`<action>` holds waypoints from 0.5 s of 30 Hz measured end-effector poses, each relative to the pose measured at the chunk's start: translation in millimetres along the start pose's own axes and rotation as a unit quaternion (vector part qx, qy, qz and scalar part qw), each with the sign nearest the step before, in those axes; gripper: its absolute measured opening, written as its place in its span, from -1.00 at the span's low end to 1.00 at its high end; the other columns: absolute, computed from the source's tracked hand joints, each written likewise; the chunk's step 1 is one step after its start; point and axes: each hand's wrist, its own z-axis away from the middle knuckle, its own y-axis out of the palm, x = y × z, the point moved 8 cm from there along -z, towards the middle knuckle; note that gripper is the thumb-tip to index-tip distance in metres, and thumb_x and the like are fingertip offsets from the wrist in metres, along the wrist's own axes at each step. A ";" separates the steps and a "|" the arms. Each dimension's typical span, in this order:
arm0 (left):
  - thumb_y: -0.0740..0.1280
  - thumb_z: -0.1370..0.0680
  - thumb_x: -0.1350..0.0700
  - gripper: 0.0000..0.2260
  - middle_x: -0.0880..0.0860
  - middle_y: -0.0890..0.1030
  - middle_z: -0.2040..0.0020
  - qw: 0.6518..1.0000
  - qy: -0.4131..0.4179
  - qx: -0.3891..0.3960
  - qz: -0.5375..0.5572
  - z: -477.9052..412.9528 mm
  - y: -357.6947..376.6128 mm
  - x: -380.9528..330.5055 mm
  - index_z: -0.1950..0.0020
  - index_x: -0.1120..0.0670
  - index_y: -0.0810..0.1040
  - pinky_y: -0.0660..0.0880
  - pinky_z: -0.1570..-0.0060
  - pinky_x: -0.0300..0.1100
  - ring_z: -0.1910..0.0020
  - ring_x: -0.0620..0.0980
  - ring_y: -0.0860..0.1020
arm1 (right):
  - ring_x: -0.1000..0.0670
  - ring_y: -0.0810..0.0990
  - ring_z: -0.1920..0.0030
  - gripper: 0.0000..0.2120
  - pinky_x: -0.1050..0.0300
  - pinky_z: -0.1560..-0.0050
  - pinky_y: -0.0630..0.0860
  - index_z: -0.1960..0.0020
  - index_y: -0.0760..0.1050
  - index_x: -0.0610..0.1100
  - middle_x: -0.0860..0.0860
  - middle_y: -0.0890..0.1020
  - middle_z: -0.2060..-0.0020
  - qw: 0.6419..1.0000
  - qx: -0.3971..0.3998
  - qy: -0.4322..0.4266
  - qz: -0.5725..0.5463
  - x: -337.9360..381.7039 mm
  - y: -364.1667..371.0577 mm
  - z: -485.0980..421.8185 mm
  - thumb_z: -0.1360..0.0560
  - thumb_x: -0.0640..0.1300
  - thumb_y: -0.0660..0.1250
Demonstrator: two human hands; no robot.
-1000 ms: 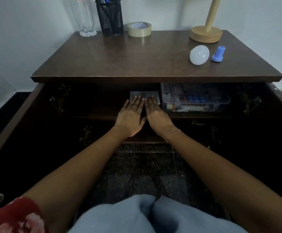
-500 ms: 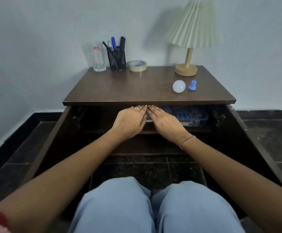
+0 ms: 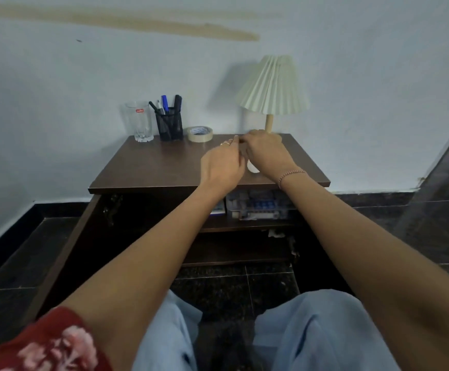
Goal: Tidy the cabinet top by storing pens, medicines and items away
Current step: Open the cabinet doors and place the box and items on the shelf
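Both my hands are raised over the dark wooden cabinet top (image 3: pixel 151 167), close together at its right half. My left hand (image 3: pixel 222 164) has its fingers relaxed and pointing away, and I see nothing in it. My right hand (image 3: pixel 267 153) is spread over a white bulb (image 3: pixel 252 167), of which only a sliver shows between the hands. At the back stand a black mesh pen holder (image 3: pixel 169 127) with several pens, a tape roll (image 3: pixel 200 134) and a drinking glass (image 3: pixel 140 124). Inside the open cabinet, a clear plastic box (image 3: pixel 258 207) of medicines sits on the shelf.
A lamp (image 3: pixel 271 87) with a pleated shade stands at the back right of the top. The cabinet's left door (image 3: pixel 65 250) hangs open toward me. A small flat pack (image 3: pixel 218 209) lies beside the clear box. Dark tiled floor surrounds the cabinet; my knees are below.
Both hands have left the shelf inside the cabinet and risen over the cabinet top, above the white bulb. The view has pulled back and tilted up.
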 end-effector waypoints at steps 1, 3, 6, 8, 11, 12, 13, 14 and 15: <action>0.11 -0.60 0.08 -0.59 0.07 0.62 -0.11 1.000 -0.011 0.000 0.021 0.6 5.2 -1.7 -0.45 0.09 0.33 0.40 0.20 -0.14 0.00 0.08 0.60 | -0.11 0.52 -0.15 -0.68 0.10 0.04 0.44 -0.29 0.45 -0.18 -0.13 0.56 -0.14 0.999 -0.005 0.038 -0.031 -7.6 2.9 0.5 -0.57 -0.26 0.12; 0.11 -0.59 0.11 -0.58 0.10 0.62 -0.10 0.998 -0.015 0.012 0.053 5.5 19.6 -4.5 -0.46 0.11 0.32 0.44 0.17 -0.12 0.00 0.09 0.60 | -0.17 0.51 -0.19 -0.66 0.01 -0.20 0.44 -0.29 0.46 -0.21 -0.18 0.54 -0.19 0.985 -0.022 0.121 -0.123 -25.8 14.5 9.8 -0.56 -0.31 0.12; 0.12 -0.59 0.14 -0.57 0.13 0.63 -0.09 0.994 -0.033 0.046 0.089 6.9 38.7 -1.0 -0.48 0.12 0.29 0.50 0.05 -0.08 -0.05 0.10 0.58 | -0.15 0.51 -0.19 -0.59 0.03 -0.21 0.48 -0.35 0.42 -0.18 -0.19 0.52 -0.21 0.972 -0.005 0.175 -0.158 -43.9 39.6 27.4 -0.54 -0.37 0.15; 0.13 -0.58 0.15 -0.56 0.15 0.63 -0.08 0.981 -0.085 0.072 0.156 3.9 50.2 4.9 -0.48 0.13 0.27 0.52 -0.04 -0.05 -0.07 0.12 0.58 | -0.14 0.46 -0.22 -0.59 0.08 -0.17 0.46 -0.36 0.42 -0.18 -0.18 0.55 -0.18 0.968 -0.009 0.191 -0.161 -54.1 48.8 30.5 -0.54 -0.38 0.16; 0.13 -0.57 0.19 -0.54 0.18 0.59 -0.19 0.949 -0.135 0.108 0.265 2.5 68.5 3.4 -0.49 0.15 0.25 0.50 -0.16 0.01 -0.14 0.15 0.56 | -0.13 0.33 -0.31 -0.54 0.07 -0.24 0.41 -0.40 0.35 -0.19 -0.14 0.51 -0.25 0.969 0.003 0.179 -0.171 -48.7 58.4 24.6 -0.53 -0.41 0.15; 0.13 -0.57 0.19 -0.53 0.19 0.56 -0.23 0.938 -0.145 0.117 0.292 1.6 74.6 2.2 -0.50 0.16 0.23 0.48 -0.20 -0.01 -0.18 0.14 0.54 | -0.13 0.30 -0.34 -0.51 0.06 -0.29 0.40 -0.43 0.31 -0.19 -0.13 0.47 -0.29 0.973 0.015 0.163 -0.165 -43.2 63.0 21.2 -0.52 -0.42 0.15; 0.13 -0.57 0.20 -0.53 0.19 0.53 -0.27 0.927 -0.160 0.124 0.316 0.4 79.4 2.0 -0.50 0.16 0.22 0.46 -0.23 -0.04 -0.22 0.13 0.52 | -0.15 0.28 -0.35 -0.49 0.05 -0.32 0.36 -0.45 0.26 -0.20 -0.14 0.43 -0.33 0.977 0.026 0.148 -0.152 -37.4 66.8 19.2 -0.52 -0.42 0.15; 0.12 -0.57 0.21 -0.52 0.19 0.50 -0.31 0.915 -0.177 0.129 0.339 -1.0 83.7 2.6 -0.51 0.16 0.20 0.45 -0.25 -0.06 -0.25 0.13 0.50 | -0.17 0.28 -0.35 -0.49 0.04 -0.35 0.32 -0.46 0.22 -0.23 -0.16 0.40 -0.36 0.980 0.033 0.139 -0.138 -34.3 69.7 17.2 -0.53 -0.41 0.15; 0.12 -0.57 0.21 -0.51 0.20 0.48 -0.33 0.903 -0.196 0.135 0.358 -2.5 88.4 3.6 -0.51 0.16 0.19 0.44 -0.26 -0.05 -0.26 0.13 0.48 | -0.19 0.28 -0.35 -0.50 0.04 -0.36 0.28 -0.46 0.21 -0.25 -0.19 0.38 -0.36 0.980 0.033 0.142 -0.132 -34.5 72.3 15.4 -0.53 -0.39 0.14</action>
